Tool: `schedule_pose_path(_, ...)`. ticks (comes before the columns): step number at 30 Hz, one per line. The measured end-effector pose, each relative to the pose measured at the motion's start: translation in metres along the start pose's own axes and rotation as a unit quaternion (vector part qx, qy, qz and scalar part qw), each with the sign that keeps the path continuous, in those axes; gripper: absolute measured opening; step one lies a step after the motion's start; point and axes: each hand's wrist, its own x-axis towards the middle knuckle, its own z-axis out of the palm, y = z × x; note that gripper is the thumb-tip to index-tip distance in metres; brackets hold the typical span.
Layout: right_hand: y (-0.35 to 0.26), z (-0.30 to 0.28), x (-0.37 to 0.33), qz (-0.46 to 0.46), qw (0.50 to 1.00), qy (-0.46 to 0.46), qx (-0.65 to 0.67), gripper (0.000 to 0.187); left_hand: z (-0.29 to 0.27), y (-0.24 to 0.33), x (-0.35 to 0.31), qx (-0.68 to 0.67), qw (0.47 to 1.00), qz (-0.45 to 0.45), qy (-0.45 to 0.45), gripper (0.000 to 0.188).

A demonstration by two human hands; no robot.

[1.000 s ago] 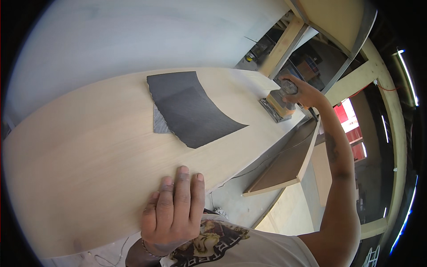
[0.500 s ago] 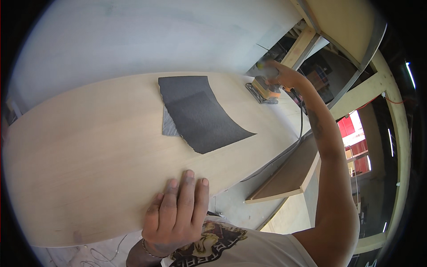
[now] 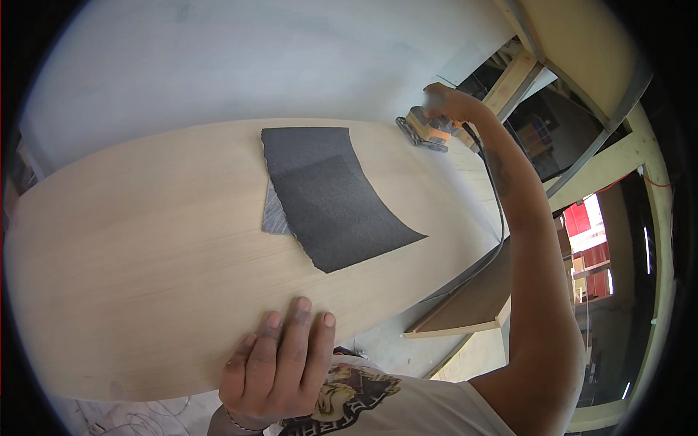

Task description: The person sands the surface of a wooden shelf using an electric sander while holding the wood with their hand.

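Sander (image 3: 424,131) half hidden under right hand (image 3: 445,98), cord (image 3: 500,211) trailing

Orange power sander (image 3: 424,131) sits flat on the pale wooden board's (image 3: 145,254) far edge.

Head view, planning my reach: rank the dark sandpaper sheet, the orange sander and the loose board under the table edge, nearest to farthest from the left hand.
1. Dark sandpaper sheet, just ahead of the left hand, mid-panel.
2. Loose board, off to the right, below the panel edge.
3. Orange sander, far right end, under the right hand.
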Motion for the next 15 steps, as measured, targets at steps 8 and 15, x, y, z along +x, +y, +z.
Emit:
schedule_pose_path(8,0.025,0.018,0.050,0.038,0.998,0.008,-0.050,0.083,0.047,-0.009,0.001,-0.015,1.000,-0.006,0.012,0.023)
schedule_pose_path(15,0.013,0.014,0.039,0.065,0.998,-0.005,-0.017,0.081,0.072,-0.042,0.013,0.000,1.000,-0.025,0.013,0.013)
